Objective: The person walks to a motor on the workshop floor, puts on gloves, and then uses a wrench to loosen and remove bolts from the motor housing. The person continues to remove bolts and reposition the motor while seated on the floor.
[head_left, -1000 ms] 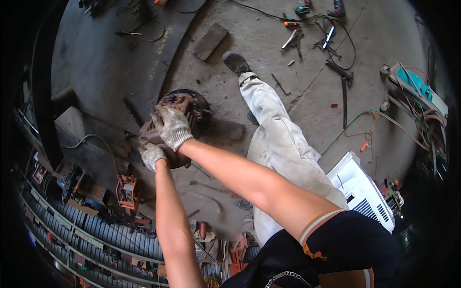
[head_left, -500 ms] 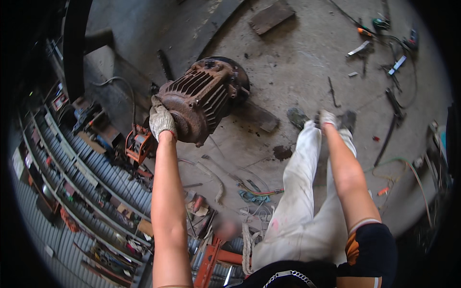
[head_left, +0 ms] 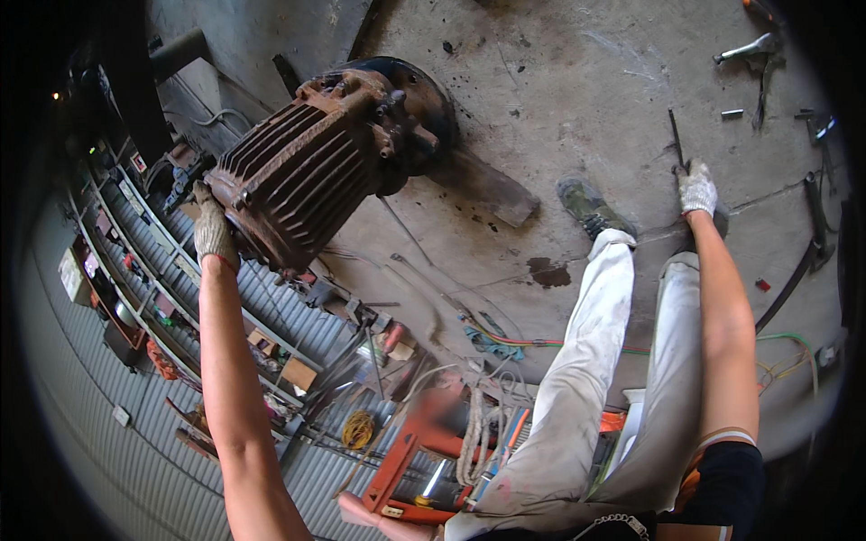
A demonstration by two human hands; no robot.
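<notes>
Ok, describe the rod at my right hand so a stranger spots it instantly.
From the big rusty motor, go right across the floor to your gloved right hand. The rod extends forward from there: thin and dark, unlike the short shiny metal piece farther right.

A wooden plank (head_left: 498, 193) lies on the concrete floor (head_left: 568, 90), with a dark stain (head_left: 548, 273) near it. Below are a blue rag (head_left: 493, 344), a yellow coil (head_left: 357, 430) and a rope (head_left: 475, 437) beside a red frame (head_left: 394, 464). Cluttered shelves (head_left: 152, 260) run along the left. At upper right lies a silver tool (head_left: 747, 48); a red scrap (head_left: 763, 285) sits lower.
</notes>
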